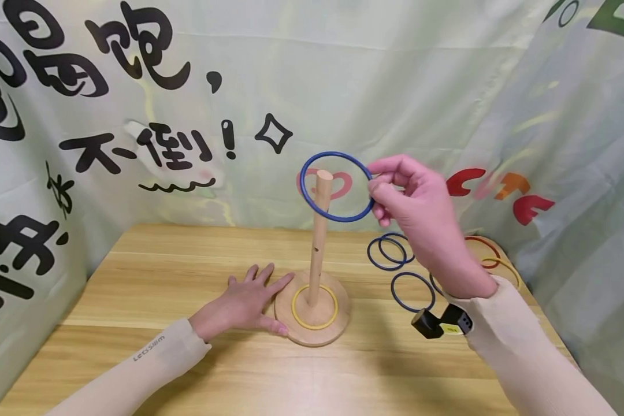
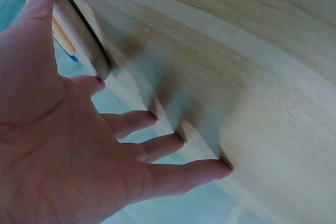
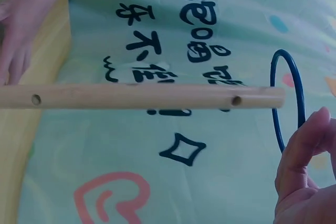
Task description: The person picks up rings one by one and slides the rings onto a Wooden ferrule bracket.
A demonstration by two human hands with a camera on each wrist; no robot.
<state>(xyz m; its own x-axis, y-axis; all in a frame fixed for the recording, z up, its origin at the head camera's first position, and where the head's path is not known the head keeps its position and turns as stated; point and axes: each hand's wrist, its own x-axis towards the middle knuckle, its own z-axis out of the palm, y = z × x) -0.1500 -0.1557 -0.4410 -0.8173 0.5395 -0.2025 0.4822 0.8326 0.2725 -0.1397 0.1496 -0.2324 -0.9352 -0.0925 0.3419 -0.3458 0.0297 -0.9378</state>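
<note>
My right hand (image 1: 421, 202) pinches a blue ring (image 1: 338, 219) by its right side, between thumb and fingers. In the head view, the top of the wooden post (image 1: 318, 242) shows inside the ring's outline. From the right wrist, the ring (image 3: 301, 87) overlaps the post's tip (image 3: 273, 97); I cannot tell whether the tip is through it. A yellow ring (image 1: 314, 327) lies around the post's foot on the round wooden base (image 1: 340, 323). My left hand (image 1: 241, 309) rests with spread, straight fingers at the base's left edge, its thumb and index finger touching the rim.
Several blue rings (image 1: 413, 309) lie on the wooden table (image 1: 151, 277) right of the post, partly hidden by the right arm. Farther right are a red ring (image 1: 491, 245) and another yellow ring (image 1: 515, 271). A printed curtain (image 1: 369, 86) hangs behind the table and along its sides.
</note>
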